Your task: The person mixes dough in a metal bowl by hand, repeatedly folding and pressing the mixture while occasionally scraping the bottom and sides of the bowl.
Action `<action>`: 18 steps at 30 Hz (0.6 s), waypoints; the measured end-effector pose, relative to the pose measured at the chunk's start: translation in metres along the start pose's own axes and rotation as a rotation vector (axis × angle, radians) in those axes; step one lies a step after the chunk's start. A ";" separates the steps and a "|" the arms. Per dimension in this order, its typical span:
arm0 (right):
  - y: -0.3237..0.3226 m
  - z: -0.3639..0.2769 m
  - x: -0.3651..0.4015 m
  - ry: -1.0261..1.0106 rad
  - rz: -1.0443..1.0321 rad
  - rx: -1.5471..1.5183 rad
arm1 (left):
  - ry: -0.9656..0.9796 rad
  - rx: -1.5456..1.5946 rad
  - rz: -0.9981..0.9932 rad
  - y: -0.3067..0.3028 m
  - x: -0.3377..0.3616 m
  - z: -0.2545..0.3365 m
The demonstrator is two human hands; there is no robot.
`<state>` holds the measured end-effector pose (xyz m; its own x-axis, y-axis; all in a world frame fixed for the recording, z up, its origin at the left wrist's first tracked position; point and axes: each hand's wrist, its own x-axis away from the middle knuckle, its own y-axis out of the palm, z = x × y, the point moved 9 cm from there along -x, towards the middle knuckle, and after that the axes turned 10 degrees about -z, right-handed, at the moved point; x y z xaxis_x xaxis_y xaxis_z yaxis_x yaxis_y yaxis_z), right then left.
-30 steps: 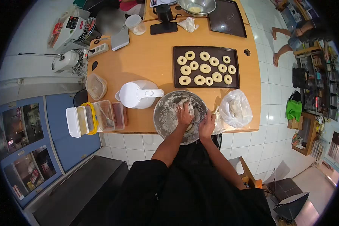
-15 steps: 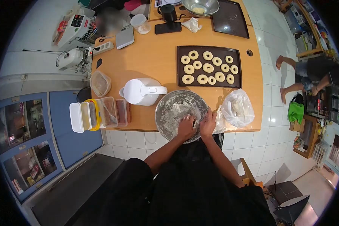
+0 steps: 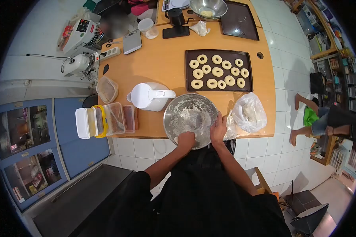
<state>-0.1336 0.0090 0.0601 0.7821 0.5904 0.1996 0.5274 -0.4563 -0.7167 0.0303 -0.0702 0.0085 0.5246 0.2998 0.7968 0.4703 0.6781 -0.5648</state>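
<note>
A steel mixing bowl (image 3: 203,108) sits at the table's near edge, its inside coated with flour and bits of pale dough. Inside its near-left part, my left hand (image 3: 186,140) is closed in a fist against the wall; what it holds, if anything, is hidden. My right hand (image 3: 218,129) grips the bowl's right rim. Just right of the bowl lies a clear plastic bag (image 3: 250,113) with something pale in it. Beyond it is a dark baking tray (image 3: 192,55) bearing several rings of dough (image 3: 217,72).
A white kettle (image 3: 148,96) stands left of the bowl, beside stacked plastic containers (image 3: 106,118). Farther back are a flat scale (image 3: 132,42), a black kettle (image 3: 175,15), another steel bowl (image 3: 207,8) and a second tray (image 3: 239,23). Another person (image 3: 322,122) walks at the right.
My left hand has moved left and slightly nearer me within the bowl, and its fingers are now curled. My right hand stays at the rim. The other person has moved toward my side of the room.
</note>
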 end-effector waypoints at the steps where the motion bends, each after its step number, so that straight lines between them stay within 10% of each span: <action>1: 0.000 0.000 0.001 -0.002 0.002 -0.002 | 0.026 0.008 0.115 -0.009 -0.001 0.001; 6: -0.004 -0.005 0.002 -0.036 0.032 0.023 | 0.011 0.379 0.297 -0.034 -0.022 0.002; 9: -0.007 -0.009 0.002 -0.033 0.028 0.018 | 0.413 1.387 0.205 0.029 -0.092 -0.010; 15: -0.008 -0.009 0.003 -0.053 0.082 0.014 | 0.227 1.327 0.192 0.054 -0.116 -0.019; 18: -0.011 -0.012 0.002 -0.024 0.053 0.032 | 0.337 0.970 0.564 0.017 -0.057 -0.018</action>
<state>-0.1334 0.0073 0.0760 0.8001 0.5820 0.1453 0.4745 -0.4660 -0.7467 0.0207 -0.0874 -0.0509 0.7158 0.6275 0.3062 -0.5513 0.7771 -0.3038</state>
